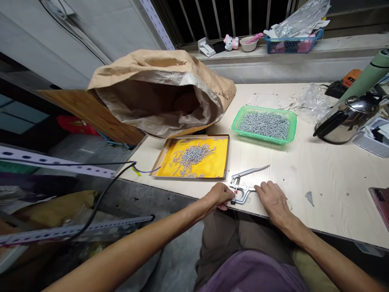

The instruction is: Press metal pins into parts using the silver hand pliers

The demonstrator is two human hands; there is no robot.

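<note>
Metal snap-fastener pliers (243, 197) lie near the table's front edge, with the upper handle raised away from the lower one. My right hand (271, 201) is closed around the end of the lower handle. At the jaw end, my left hand (219, 195) is pinched beside the small red and black parts of the jaw; whatever its fingertips hold is too small to make out. Just beyond my left hand, a shallow tray lined in yellow (221, 156) holds a heap of small silvery metal pieces (194, 156).
A green plastic basket (263, 139) full of similar metal pieces stands behind the pliers. A large brown paper sack (209, 77) lies open behind the tray. To the right are a steel kettle (343, 121), a green bottle (369, 77) and a phone (381, 202).
</note>
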